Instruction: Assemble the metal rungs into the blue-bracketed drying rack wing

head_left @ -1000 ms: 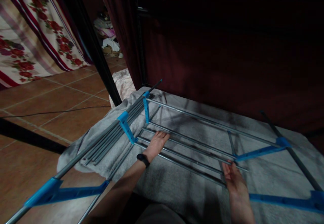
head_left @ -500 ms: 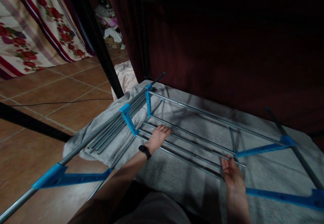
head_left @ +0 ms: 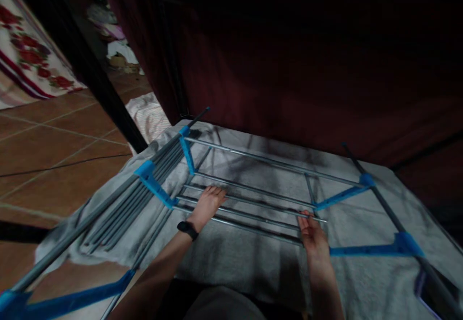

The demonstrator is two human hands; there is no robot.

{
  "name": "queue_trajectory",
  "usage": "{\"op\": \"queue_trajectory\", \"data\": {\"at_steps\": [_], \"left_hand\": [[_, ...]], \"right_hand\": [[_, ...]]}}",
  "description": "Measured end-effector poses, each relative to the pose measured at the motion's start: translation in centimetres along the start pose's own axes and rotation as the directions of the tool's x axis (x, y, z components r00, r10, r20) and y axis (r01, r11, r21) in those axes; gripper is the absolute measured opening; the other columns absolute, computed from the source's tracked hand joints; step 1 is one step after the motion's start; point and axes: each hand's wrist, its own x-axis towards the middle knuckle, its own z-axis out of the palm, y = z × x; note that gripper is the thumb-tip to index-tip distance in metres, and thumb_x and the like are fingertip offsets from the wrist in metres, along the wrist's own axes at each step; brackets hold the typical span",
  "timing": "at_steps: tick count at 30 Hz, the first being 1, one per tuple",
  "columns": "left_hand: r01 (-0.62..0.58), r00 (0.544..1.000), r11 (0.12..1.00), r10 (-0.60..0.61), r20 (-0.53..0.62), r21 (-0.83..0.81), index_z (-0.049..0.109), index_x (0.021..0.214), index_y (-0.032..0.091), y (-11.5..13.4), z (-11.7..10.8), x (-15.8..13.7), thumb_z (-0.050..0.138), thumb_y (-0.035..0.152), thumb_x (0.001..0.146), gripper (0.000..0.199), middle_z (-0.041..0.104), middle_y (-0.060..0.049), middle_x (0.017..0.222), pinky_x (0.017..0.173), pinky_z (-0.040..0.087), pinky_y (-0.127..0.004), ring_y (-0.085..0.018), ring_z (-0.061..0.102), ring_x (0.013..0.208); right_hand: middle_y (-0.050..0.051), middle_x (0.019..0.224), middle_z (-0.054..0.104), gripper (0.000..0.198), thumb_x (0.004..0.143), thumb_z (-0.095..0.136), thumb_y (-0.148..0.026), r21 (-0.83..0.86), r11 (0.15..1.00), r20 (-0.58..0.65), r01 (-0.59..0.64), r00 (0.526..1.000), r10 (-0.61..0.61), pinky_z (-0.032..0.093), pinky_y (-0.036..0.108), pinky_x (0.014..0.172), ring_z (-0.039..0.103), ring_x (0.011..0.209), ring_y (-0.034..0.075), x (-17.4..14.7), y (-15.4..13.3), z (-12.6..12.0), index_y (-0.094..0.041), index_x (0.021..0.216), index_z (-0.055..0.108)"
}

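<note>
A rack of grey metal tubes and blue plastic brackets (head_left: 376, 250) lies on a grey blanket (head_left: 246, 262). My left hand (head_left: 207, 205), palm down with a black band on its wrist, is closed on a metal rod (head_left: 253, 204) near the left brackets. That rod is one of several running crosswise between the rack's two sides. At their right ends my right hand (head_left: 314, 235) is turned palm up, its fingers closed at the same rod's end. The rod's tip sticks out past those fingers, short of the right side tube (head_left: 388, 209).
A bundle of loose grey tubes (head_left: 135, 209) lies on the blanket's left part. Black posts (head_left: 104, 93) and a dark red curtain (head_left: 253, 78) border the bed. A dark, phone-like object (head_left: 432, 293) lies at lower right. A cable (head_left: 68, 164) crosses the tiled floor.
The view has swung to the right, so the rack appears further left. Both hands stay at the same rod, and the phone-like object has come into view.
</note>
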Motion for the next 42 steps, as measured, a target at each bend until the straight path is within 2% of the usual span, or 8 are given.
{"op": "queue_trajectory", "data": {"at_steps": [3,7,13,17,24,31,42], "left_hand": [[-0.02,0.999,1.0,0.019,-0.045,-0.012,0.071,0.102,0.019,-0.5,0.3,0.1,0.056,0.036,0.103,0.022,0.074,-0.009,0.097,0.09,0.046,-0.04,-0.027,0.065,0.096],[-0.053,0.996,0.999,0.053,-0.074,0.005,0.071,0.097,0.02,-1.1,0.7,0.5,0.05,0.044,0.104,0.033,0.073,-0.009,0.091,0.087,0.047,-0.042,-0.029,0.066,0.093],[-0.064,0.994,0.996,0.069,-0.085,0.065,0.069,0.096,0.021,-1.3,0.5,0.5,0.045,0.041,0.105,0.033,0.073,-0.01,0.092,0.087,0.048,-0.043,-0.03,0.066,0.093],[-0.012,0.992,0.992,0.028,-0.127,0.123,0.066,0.094,0.02,-1.6,0.5,0.4,0.042,0.04,0.106,0.033,0.073,-0.01,0.093,0.085,0.048,-0.042,-0.03,0.066,0.091],[0.005,0.987,0.99,0.017,-0.157,0.139,0.067,0.098,0.021,-2.1,0.7,0.3,0.039,0.039,0.105,0.034,0.075,-0.01,0.091,0.084,0.048,-0.041,-0.03,0.069,0.091],[0.018,0.985,0.989,0.008,-0.175,0.146,0.071,0.104,0.017,-2.7,1.7,0.4,0.035,0.036,0.105,0.041,0.077,-0.013,0.098,0.087,0.048,-0.043,-0.031,0.069,0.094],[-0.012,0.978,0.988,0.043,-0.206,0.153,0.072,0.102,0.018,-3.1,2.0,0.5,0.037,0.033,0.105,0.039,0.076,-0.011,0.095,0.087,0.047,-0.041,-0.029,0.068,0.092]], "right_hand": [[0.0,0.089,0.075,0.017,0.066,0.079,-0.019,0.072,0.997,-0.003,-0.033,0.999,0.033,0.055,0.037,0.108,0.073,0.099,0.017,-0.4,0.1,0.5,-0.024,0.079,0.069],[0.0,0.088,0.076,0.016,0.067,0.078,-0.015,0.133,0.991,0.01,-0.002,1.0,0.0,0.056,0.034,0.105,0.073,0.095,0.016,-0.8,0.1,1.3,-0.023,0.078,0.07],[-0.001,0.087,0.076,0.021,0.07,0.087,-0.025,0.181,0.983,0.035,0.039,0.998,-0.046,0.06,0.032,0.095,0.074,0.089,0.015,-1.7,0.1,2.2,-0.022,0.079,0.069],[-0.003,0.084,0.075,0.03,0.067,0.094,-0.03,0.193,0.98,0.034,0.038,0.998,-0.045,0.062,0.029,0.089,0.073,0.085,0.013,-1.6,0.1,2.6,-0.022,0.08,0.067],[-0.006,0.08,0.074,0.024,0.071,0.089,-0.018,0.195,0.981,0.018,0.018,1.0,-0.022,0.065,0.026,0.079,0.07,0.071,0.01,-0.2,-0.9,4.3,-0.022,0.08,0.068],[-0.001,0.076,0.075,0.018,0.08,0.073,-0.007,0.175,0.984,0.032,0.023,0.999,-0.029,0.065,0.025,0.072,0.073,0.072,0.014,0.8,-2.6,6.3,-0.022,0.087,0.07],[-0.001,0.076,0.073,0.019,0.081,0.069,-0.005,0.18,0.982,0.085,0.056,0.994,-0.072,0.063,0.022,0.068,0.071,0.07,0.012,1.2,-3.4,7.0,-0.022,0.087,0.069]]}}
